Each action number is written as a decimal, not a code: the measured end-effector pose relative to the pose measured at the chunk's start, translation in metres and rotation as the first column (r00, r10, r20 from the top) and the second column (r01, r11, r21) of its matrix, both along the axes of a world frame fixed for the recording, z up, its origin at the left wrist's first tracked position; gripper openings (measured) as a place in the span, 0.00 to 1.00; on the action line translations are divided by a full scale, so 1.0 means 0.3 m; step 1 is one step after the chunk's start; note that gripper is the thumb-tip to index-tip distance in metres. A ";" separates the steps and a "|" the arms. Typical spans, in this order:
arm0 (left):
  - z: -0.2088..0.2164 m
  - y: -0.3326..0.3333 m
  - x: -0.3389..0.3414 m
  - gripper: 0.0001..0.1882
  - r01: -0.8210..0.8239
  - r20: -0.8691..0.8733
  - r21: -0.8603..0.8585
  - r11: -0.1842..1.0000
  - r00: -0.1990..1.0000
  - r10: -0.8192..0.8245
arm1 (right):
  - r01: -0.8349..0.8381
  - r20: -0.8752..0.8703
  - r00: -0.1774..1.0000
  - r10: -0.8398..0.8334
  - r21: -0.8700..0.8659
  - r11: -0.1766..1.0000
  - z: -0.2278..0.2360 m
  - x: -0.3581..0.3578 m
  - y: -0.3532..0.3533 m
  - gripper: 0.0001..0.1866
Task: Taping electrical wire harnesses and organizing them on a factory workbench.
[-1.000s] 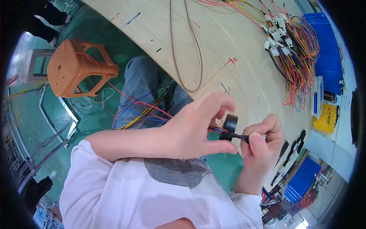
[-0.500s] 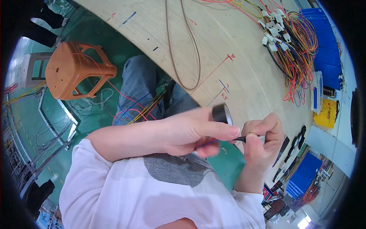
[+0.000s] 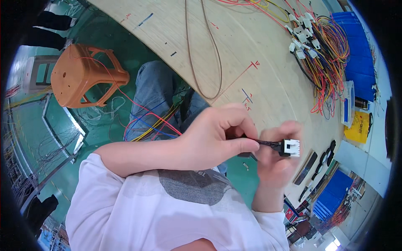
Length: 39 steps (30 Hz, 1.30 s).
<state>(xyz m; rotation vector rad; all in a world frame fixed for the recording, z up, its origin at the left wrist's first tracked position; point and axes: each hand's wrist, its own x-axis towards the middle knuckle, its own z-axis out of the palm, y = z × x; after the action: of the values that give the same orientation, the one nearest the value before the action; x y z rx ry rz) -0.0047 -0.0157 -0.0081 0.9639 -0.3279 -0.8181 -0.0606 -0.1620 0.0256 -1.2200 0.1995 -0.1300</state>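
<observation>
My left hand [image 3: 224, 138] pinches a wire bundle [image 3: 266, 143] wrapped in black tape between thumb and fingers. At the bundle's end, a white plug connector [image 3: 291, 148] sticks out to the right, its pins side facing away. My right hand [image 3: 274, 157] is blurred behind the connector, with thumb and fingers apart and no grip on it that shows. Of the black tape roll [image 3: 244, 154], only a dark part shows below my left fingers. Red, blue and yellow wires [image 3: 161, 121] trail across my lap behind my left wrist.
The wooden table [image 3: 243, 42] carries drawn marks and a brown cable loop [image 3: 220, 79]. A heap of wires with white connectors [image 3: 318, 54] lies at the far right, by a blue bin [image 3: 356, 50]. An orange stool [image 3: 79, 79] stands on the left; another person's legs [image 3: 50, 31] are behind.
The white connector, mostly covered by my right fingers before, is now exposed. My right hand has loosened from it. My left hand has turned over the bundle, and the tape roll has dropped mostly out of sight.
</observation>
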 end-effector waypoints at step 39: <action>0.016 0.069 0.036 0.46 -0.043 0.315 -0.284 0.958 0.939 0.136 | 0.245 -0.018 0.969 -0.248 -0.099 0.964 0.064 0.010 0.046 0.05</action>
<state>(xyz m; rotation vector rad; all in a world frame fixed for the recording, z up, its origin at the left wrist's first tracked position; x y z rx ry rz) 0.0060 0.0050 -0.0032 0.8469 -0.6663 -0.5063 -0.0577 -0.1481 0.0448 -1.2905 0.3756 -0.3410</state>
